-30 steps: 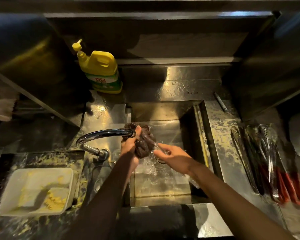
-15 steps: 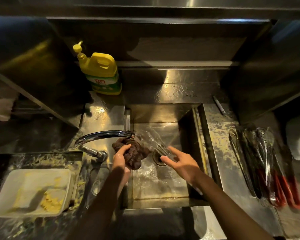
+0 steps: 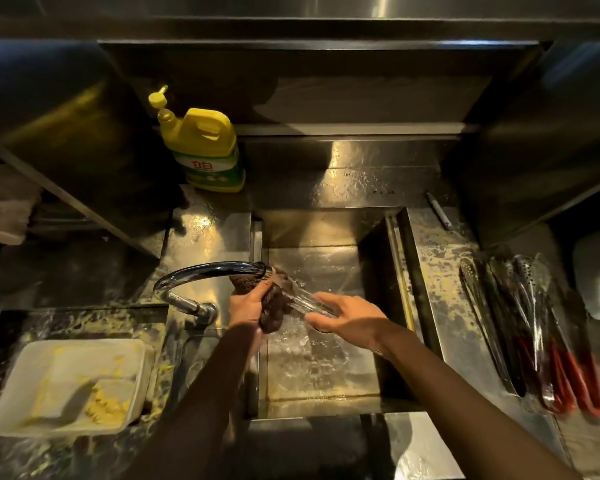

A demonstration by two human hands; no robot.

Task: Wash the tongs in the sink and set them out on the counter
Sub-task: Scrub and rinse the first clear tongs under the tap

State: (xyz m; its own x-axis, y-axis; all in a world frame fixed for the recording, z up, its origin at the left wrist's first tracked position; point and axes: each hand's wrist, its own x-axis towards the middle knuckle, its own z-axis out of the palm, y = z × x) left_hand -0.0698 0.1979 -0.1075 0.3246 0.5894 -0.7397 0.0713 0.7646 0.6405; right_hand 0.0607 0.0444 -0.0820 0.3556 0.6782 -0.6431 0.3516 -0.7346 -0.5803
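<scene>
- Head view: over the sink (image 3: 326,230), the left hand (image 3: 246,304) has its fingers closed round a dark cloth (image 3: 274,306); the right hand (image 3: 350,320) pinches blurred tongs (image 3: 307,301) under the faucet (image 3: 215,270).
- The white tub (image 3: 18,386) holds yellow scraps (image 3: 106,407).
- Red-handled tongs (image 3: 534,334) lie on the right bench (image 3: 451,306).

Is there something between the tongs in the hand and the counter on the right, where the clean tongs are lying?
Nothing visible blocks it. The right hand holds the tongs over the sink; only the sink's right wall separates them from the counter, bare beside the washed tongs.
</scene>
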